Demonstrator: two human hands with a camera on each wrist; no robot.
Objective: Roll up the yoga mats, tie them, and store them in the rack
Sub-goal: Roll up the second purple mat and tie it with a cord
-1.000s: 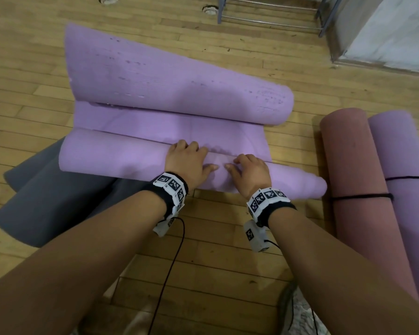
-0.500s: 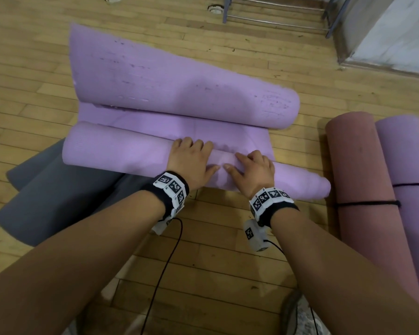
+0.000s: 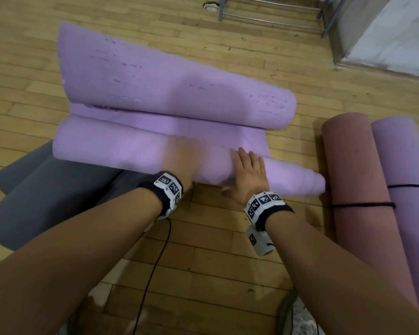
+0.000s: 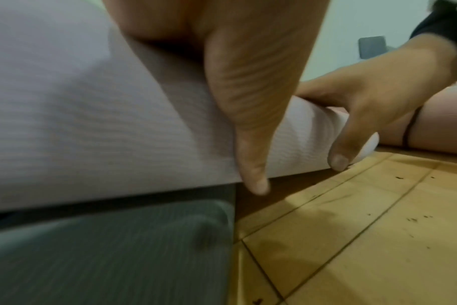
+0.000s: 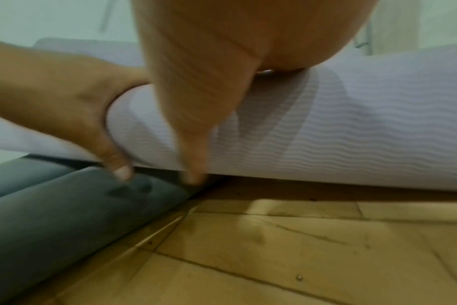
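Observation:
A light purple yoga mat lies on the wooden floor, its far end curled over. Its near end is wound into a roll whose right tip telescopes out. My left hand, blurred by motion, lies over the middle of the roll. My right hand presses flat on the roll just to its right, fingers stretched forward. In the left wrist view the left thumb hangs down the roll's near side. The right thumb does the same in the right wrist view.
A flat grey mat lies under the roll's left end. A pink rolled mat tied with black string and a purple rolled mat lie on the right. A metal rack stands at the far top beside a white wall.
The roll has turned farther away, towards the curled far end. My left hand is sweeping over it. The right hand's fingers have stretched out flatter.

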